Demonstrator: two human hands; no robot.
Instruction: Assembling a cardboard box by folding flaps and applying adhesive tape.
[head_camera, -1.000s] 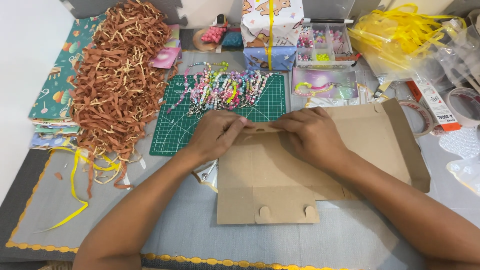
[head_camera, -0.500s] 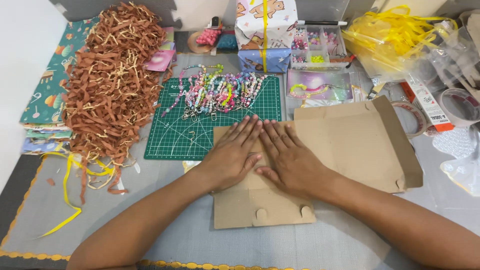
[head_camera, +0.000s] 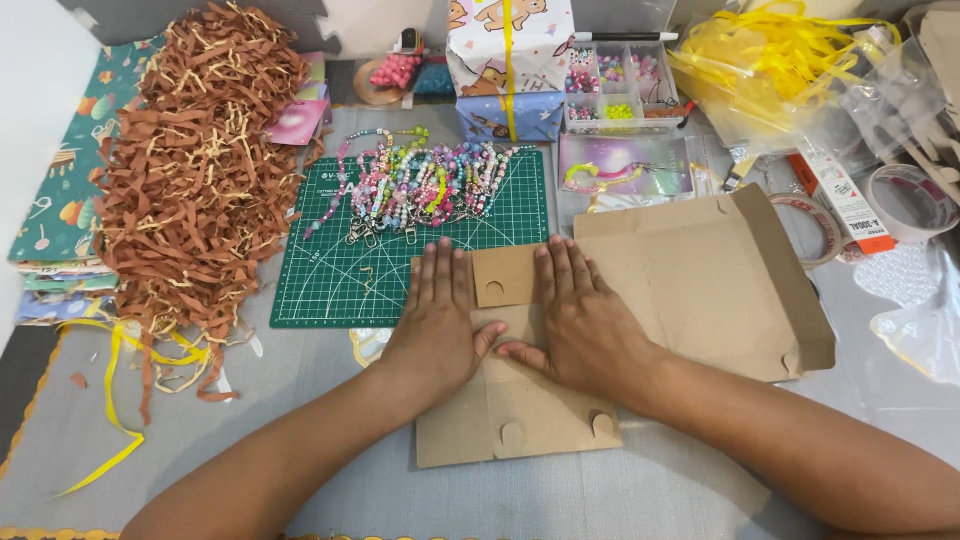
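**Inspector:** State of the hands?

**Assistant:** Left hand (head_camera: 437, 322) and right hand (head_camera: 582, 325) both lie open, palms down, fingers together and extended, gripping nothing. They press side by side on the cardboard (head_camera: 520, 410), thumbs almost touching.

**Inspector:** Where does the cardboard sit?

**Assistant:** Flat on the grey table (head_camera: 300, 400), its far edge overlapping the green mat (head_camera: 340, 280). A wider panel (head_camera: 700, 280) spreads to the right with its side flap raised.

**Inspector:** Why flat palms?

**Assistant:** In my judgement, to hold a folded section down along its crease; a small tab (head_camera: 503, 277) shows between the fingers.

**Inspector:** Containers?

**Assistant:** A clear compartment box (head_camera: 620, 95) at the far edge, holding small beads sorted by colour: pink, green, mixed. A clear bag (head_camera: 780, 80) beyond the panel holds yellow ribbon. A wrapped gift box (head_camera: 510, 60) tied with yellow ribbon; contents hidden.

**Inspector:** Loose items?

**Assistant:** Beaded chains (head_camera: 420, 185) heaped on the mat's far half; brown paper shred (head_camera: 190, 190) piled left; tape roll (head_camera: 815, 225) right of the panel.
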